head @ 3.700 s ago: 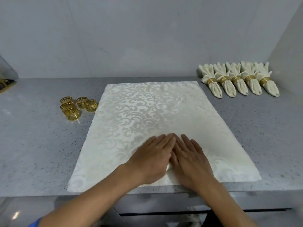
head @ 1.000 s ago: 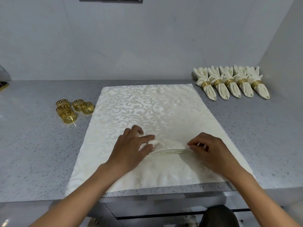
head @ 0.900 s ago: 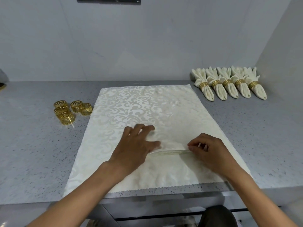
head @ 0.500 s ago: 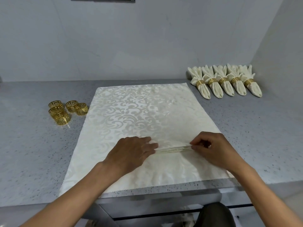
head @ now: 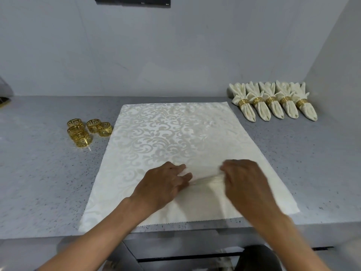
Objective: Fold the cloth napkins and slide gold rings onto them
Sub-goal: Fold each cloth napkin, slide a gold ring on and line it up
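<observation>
Down at the worktop's near edge, both hands are on the cream damask cloth napkin (head: 175,145), which lies spread flat at the middle of the grey speckled stone worktop (head: 39,173), its serrated hem along the front edge. The left hand (head: 164,184) has its fingers curled, pinching a raised ridge of fabric at the napkin's near centre. The right hand (head: 246,184), blurred, grips the other end of that same ridge, fingers bent around the cloth. A short pleat stands up between them. Further back, near the napkin's left edge, 5 loose gold openwork metal rings (head: 88,132) sit clustered, the nearest just beside the cloth. At the far right corner, 5 finished cream napkins in gold rings (head: 273,102) lie in a row, side by side against the wall.
</observation>
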A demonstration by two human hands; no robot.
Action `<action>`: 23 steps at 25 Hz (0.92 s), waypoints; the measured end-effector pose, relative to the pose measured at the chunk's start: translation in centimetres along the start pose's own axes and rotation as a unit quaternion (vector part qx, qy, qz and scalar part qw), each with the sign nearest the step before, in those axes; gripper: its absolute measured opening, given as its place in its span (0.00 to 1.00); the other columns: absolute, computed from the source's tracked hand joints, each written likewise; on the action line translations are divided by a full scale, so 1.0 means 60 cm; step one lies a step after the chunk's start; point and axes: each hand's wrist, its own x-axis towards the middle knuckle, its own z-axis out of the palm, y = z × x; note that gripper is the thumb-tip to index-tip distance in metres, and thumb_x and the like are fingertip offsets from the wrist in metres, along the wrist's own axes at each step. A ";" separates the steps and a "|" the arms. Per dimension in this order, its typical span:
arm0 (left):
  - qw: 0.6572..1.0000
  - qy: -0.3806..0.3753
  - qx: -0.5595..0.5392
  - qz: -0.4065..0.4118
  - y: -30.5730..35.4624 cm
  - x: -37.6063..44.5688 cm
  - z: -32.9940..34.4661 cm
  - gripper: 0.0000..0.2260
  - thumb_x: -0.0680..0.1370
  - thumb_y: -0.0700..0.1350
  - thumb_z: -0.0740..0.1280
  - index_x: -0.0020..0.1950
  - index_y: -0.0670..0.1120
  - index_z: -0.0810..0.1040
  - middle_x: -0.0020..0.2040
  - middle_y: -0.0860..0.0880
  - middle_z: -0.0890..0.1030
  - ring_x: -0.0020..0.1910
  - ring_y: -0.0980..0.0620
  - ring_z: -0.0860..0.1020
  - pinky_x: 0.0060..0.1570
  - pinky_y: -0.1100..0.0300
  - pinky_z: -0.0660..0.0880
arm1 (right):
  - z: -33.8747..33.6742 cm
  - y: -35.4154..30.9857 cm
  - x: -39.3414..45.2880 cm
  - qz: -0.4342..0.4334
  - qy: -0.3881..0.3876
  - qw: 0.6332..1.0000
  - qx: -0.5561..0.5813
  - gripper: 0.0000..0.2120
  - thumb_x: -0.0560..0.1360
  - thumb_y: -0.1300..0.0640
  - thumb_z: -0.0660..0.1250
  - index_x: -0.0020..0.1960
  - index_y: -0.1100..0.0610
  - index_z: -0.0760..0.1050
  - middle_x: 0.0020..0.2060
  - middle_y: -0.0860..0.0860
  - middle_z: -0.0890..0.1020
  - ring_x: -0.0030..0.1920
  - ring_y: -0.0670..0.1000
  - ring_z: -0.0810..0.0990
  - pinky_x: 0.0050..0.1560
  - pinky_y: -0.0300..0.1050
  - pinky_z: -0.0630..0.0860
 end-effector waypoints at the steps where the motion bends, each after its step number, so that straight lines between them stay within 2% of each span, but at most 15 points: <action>1: 1.000 -0.013 -0.004 -0.001 -0.003 0.000 -0.001 0.08 0.78 0.48 0.64 0.53 0.54 0.81 0.54 0.53 0.83 0.45 0.51 0.80 0.26 0.58 0.76 | 0.015 -0.046 0.007 -0.018 0.003 1.000 0.024 0.12 0.72 0.64 0.65 0.53 0.59 0.83 0.51 0.54 0.85 0.53 0.55 0.82 0.60 0.49 0.74; 2: 1.000 -0.016 -0.022 -0.005 -0.005 -0.002 -0.001 0.06 0.75 0.45 0.69 0.51 0.52 0.82 0.51 0.53 0.82 0.44 0.52 0.79 0.27 0.60 0.76 | 0.028 -0.089 0.013 -0.020 -0.047 0.997 0.064 0.18 0.79 0.57 0.57 0.64 0.60 0.78 0.63 0.55 0.80 0.65 0.54 0.77 0.70 0.49 0.66; 3: 0.999 -0.014 -0.041 -0.014 -0.010 -0.005 0.000 0.06 0.73 0.42 0.72 0.49 0.50 0.83 0.50 0.53 0.82 0.45 0.54 0.78 0.30 0.61 0.76 | 0.041 -0.117 0.021 -0.005 -0.099 0.991 0.091 0.24 0.83 0.50 0.47 0.74 0.59 0.67 0.73 0.54 0.69 0.75 0.51 0.65 0.77 0.49 0.55; 4: 0.998 -0.014 -0.053 -0.023 -0.013 -0.007 0.002 0.05 0.74 0.44 0.70 0.49 0.50 0.84 0.51 0.53 0.83 0.48 0.55 0.78 0.33 0.61 0.77 | 0.053 -0.124 0.028 0.028 -0.162 0.980 0.107 0.29 0.83 0.45 0.39 0.79 0.57 0.56 0.78 0.52 0.58 0.79 0.49 0.53 0.78 0.48 0.45; 5: 0.998 -0.020 -0.054 -0.037 -0.013 -0.007 0.001 0.08 0.77 0.48 0.65 0.50 0.51 0.85 0.54 0.54 0.83 0.52 0.56 0.78 0.36 0.61 0.78 | 0.063 -0.114 0.031 0.055 -0.205 0.973 0.095 0.32 0.81 0.41 0.34 0.80 0.55 0.49 0.80 0.50 0.50 0.79 0.48 0.45 0.78 0.48 0.38; 6: 0.998 -0.022 -0.045 -0.048 -0.012 -0.006 0.005 0.13 0.79 0.52 0.60 0.53 0.54 0.84 0.58 0.55 0.82 0.54 0.57 0.78 0.37 0.60 0.79 | 0.071 -0.093 0.029 0.076 -0.219 0.970 0.072 0.34 0.79 0.39 0.31 0.81 0.54 0.45 0.80 0.50 0.46 0.79 0.48 0.41 0.77 0.47 0.35; 8: 0.996 -0.027 -0.051 -0.072 -0.011 -0.010 0.013 0.17 0.79 0.57 0.57 0.57 0.57 0.83 0.62 0.57 0.81 0.55 0.56 0.78 0.40 0.59 0.80 | 0.073 -0.050 0.013 0.118 -0.218 0.969 0.023 0.37 0.77 0.38 0.27 0.81 0.54 0.42 0.80 0.49 0.43 0.79 0.49 0.39 0.76 0.47 0.34; 11: 0.990 -0.041 -0.085 -0.109 -0.007 -0.013 -0.001 0.17 0.79 0.60 0.56 0.58 0.60 0.82 0.62 0.59 0.80 0.58 0.56 0.78 0.49 0.57 0.79 | 0.067 -0.012 0.002 0.175 -0.246 0.953 0.008 0.30 0.82 0.42 0.36 0.81 0.53 0.41 0.80 0.48 0.43 0.79 0.50 0.40 0.78 0.50 0.38; 14: 0.985 -0.076 -0.023 -0.151 0.028 0.031 -0.023 0.20 0.82 0.59 0.53 0.52 0.50 0.80 0.53 0.52 0.82 0.56 0.50 0.78 0.51 0.54 0.76 | 0.062 -0.008 0.002 0.191 -0.258 0.947 -0.003 0.29 0.83 0.44 0.38 0.81 0.53 0.40 0.80 0.49 0.43 0.79 0.50 0.40 0.78 0.51 0.39; 15: 0.986 -0.076 0.015 -0.145 0.043 0.045 -0.019 0.20 0.83 0.57 0.52 0.55 0.48 0.79 0.57 0.49 0.81 0.60 0.48 0.76 0.57 0.53 0.73 | 0.062 -0.010 0.003 0.193 -0.259 0.946 -0.004 0.29 0.83 0.44 0.37 0.81 0.53 0.40 0.80 0.48 0.42 0.79 0.50 0.39 0.78 0.52 0.38; 16: 0.987 -0.081 0.032 -0.135 0.056 0.053 -0.010 0.20 0.84 0.55 0.50 0.64 0.46 0.76 0.67 0.47 0.76 0.68 0.47 0.71 0.66 0.51 0.68 | 0.060 -0.012 0.002 0.190 -0.258 0.947 -0.008 0.29 0.83 0.44 0.37 0.80 0.53 0.40 0.80 0.48 0.42 0.79 0.50 0.39 0.78 0.52 0.38; 18: 0.978 -0.136 -0.024 -0.156 0.046 0.041 0.009 0.23 0.85 0.54 0.45 0.79 0.50 0.59 0.80 0.50 0.57 0.79 0.50 0.53 0.77 0.51 0.51 | 0.055 -0.015 -0.001 0.180 -0.254 0.950 -0.014 0.28 0.83 0.44 0.37 0.80 0.53 0.40 0.80 0.48 0.43 0.79 0.50 0.40 0.78 0.53 0.38; 20: 0.953 -0.200 -0.095 -0.209 0.016 0.018 0.016 0.23 0.85 0.54 0.43 0.81 0.56 0.48 0.81 0.56 0.44 0.79 0.56 0.43 0.77 0.53 0.42 | 0.054 -0.011 -0.002 0.175 -0.254 0.951 -0.018 0.28 0.83 0.45 0.37 0.81 0.52 0.40 0.80 0.48 0.43 0.79 0.50 0.40 0.77 0.54 0.38; 23: 0.949 -0.217 -0.088 -0.210 0.006 0.003 0.012 0.23 0.85 0.55 0.43 0.80 0.58 0.44 0.80 0.58 0.41 0.78 0.57 0.40 0.77 0.52 0.39 | 0.060 -0.018 0.005 0.184 -0.222 0.957 -0.037 0.28 0.83 0.47 0.36 0.81 0.55 0.43 0.80 0.51 0.45 0.79 0.52 0.42 0.77 0.54 0.37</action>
